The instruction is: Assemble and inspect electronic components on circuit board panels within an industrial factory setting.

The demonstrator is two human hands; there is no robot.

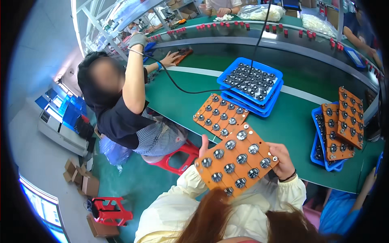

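Between my two hands I hold an orange fixture board [235, 150], tilted toward me, with rows of round black-and-silver parts seated in it. My left hand [204, 146] grips its left edge; only the thumb shows, as the board covers the rest. My right hand [284, 160] is closed on the right edge, near a metal pin. Just beyond, a second orange board [212, 116] with similar parts lies on the green table [184, 106]. Past its right side stands a stack of blue trays [276, 91], the top one filled with small black-and-silver parts [251, 81].
At the right, two more loaded orange boards [351, 117] lean over blue trays [317, 152]. A co-worker [117, 109] sits at my left on a red stool [172, 156], holding a black cable [178, 87]. Behind runs a conveyor [291, 52] with red pieces along it.
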